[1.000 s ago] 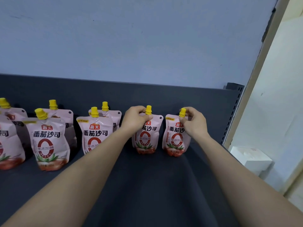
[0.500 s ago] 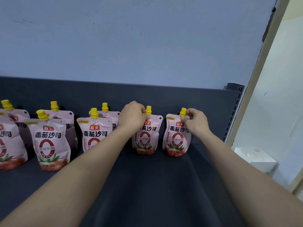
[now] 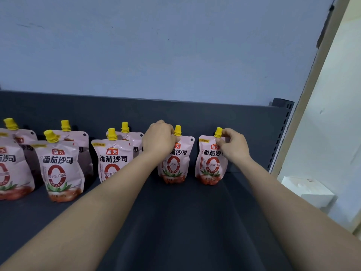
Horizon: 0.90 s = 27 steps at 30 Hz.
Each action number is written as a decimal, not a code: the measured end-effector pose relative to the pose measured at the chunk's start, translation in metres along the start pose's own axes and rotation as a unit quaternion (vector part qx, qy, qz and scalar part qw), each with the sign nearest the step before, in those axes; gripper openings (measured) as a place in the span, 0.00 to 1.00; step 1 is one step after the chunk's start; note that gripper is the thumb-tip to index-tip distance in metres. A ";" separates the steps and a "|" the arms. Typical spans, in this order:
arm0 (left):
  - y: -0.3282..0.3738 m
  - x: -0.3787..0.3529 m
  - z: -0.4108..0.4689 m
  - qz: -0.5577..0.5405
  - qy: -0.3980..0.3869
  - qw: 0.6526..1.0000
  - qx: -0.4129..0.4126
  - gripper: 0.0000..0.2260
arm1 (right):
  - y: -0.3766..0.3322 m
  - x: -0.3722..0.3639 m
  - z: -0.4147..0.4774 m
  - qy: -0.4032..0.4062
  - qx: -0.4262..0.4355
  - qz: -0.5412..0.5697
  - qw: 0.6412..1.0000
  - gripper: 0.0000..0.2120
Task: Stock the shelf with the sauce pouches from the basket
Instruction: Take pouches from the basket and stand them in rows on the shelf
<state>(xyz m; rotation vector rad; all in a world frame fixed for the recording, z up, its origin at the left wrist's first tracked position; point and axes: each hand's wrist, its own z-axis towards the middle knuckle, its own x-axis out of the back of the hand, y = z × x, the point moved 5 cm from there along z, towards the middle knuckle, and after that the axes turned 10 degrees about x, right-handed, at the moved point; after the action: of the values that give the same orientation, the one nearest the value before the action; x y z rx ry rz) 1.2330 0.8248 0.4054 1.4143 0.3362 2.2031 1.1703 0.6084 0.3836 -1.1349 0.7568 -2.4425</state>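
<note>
1. Hands first: both arms reach in over the dark grey shelf (image 3: pixel 185 222), and each hand is up at the top of its own sauce pouch.
2. My read on the left hand (image 3: pixel 159 140): it's curled round the neck of the second pouch from the right (image 3: pixel 174 166), fingers bunched just under its yellow cap (image 3: pixel 177 130). The hand hides that pouch's upper left corner.
3. Over on the other side, the right hand (image 3: pixel 233 145) pinches the rightmost pouch (image 3: pixel 212 165) at the spout, thumb and fingertips closed just beside the yellow spout cap (image 3: pixel 218 132), the other fingers curled in.
4. Both of those pouches stand upright, bottoms down on the shelf, close to the back panel (image 3: pixel 224 118). They're near each other but apart, with a strip of dark panel showing between them.
5. Further left are more of the same pink pouches, lined up two deep. The front middle pouch (image 3: pixel 112 161) has one right behind it (image 3: pixel 134 141), and the left arm crosses its lower right corner.
6. Then there's a tilted front pouch (image 3: pixel 60 169) with its cap leaning left and another behind it (image 3: pixel 78 139). A couple more at the far left (image 3: pixel 11 169) are cut off by the edge.
7. At the right end is a slotted upright (image 3: pixel 281 137), and past it, lower down, a white box (image 3: pixel 310 190). A pale blue wall (image 3: pixel 175 45) sits above it all.
</note>
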 end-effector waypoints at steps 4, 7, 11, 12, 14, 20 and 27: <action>0.005 0.003 -0.004 0.046 0.001 0.999 -0.016 0.14 | -0.006 0.002 -0.005 0.011 0.017 -0.067 0.998 0.17; 0.008 0.006 -0.011 0.083 0.015 0.996 -0.037 0.13 | -0.013 0.004 -0.011 0.017 0.033 -0.093 0.995 0.21; 0.009 0.013 -0.023 0.122 0.038 0.990 -0.067 0.12 | -0.022 0.006 -0.022 0.009 0.053 -0.134 0.989 0.30; 0.010 0.016 -0.026 0.133 0.046 0.987 -0.075 0.11 | -0.024 0.007 -0.026 0.006 0.056 -0.141 0.988 0.32; 0.011 0.023 -0.034 0.156 0.061 0.982 -0.089 0.10 | -0.030 0.007 -0.033 0.003 0.069 -0.152 0.986 0.34; 0.004 0.050 -0.068 0.231 0.080 0.964 -0.100 0.10 | -0.059 0.007 -0.062 -0.023 0.144 -0.167 0.975 0.33; -0.034 0.086 -0.132 0.343 0.050 0.937 -0.048 0.15 | -0.103 -0.002 -0.115 -0.116 0.216 -0.154 0.957 0.29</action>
<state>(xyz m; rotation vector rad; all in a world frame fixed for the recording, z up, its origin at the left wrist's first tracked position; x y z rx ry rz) 1.0947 0.9072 0.4000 1.5208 -0.2846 2.7930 1.0736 0.7287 0.3825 -1.3986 -0.0360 -2.4748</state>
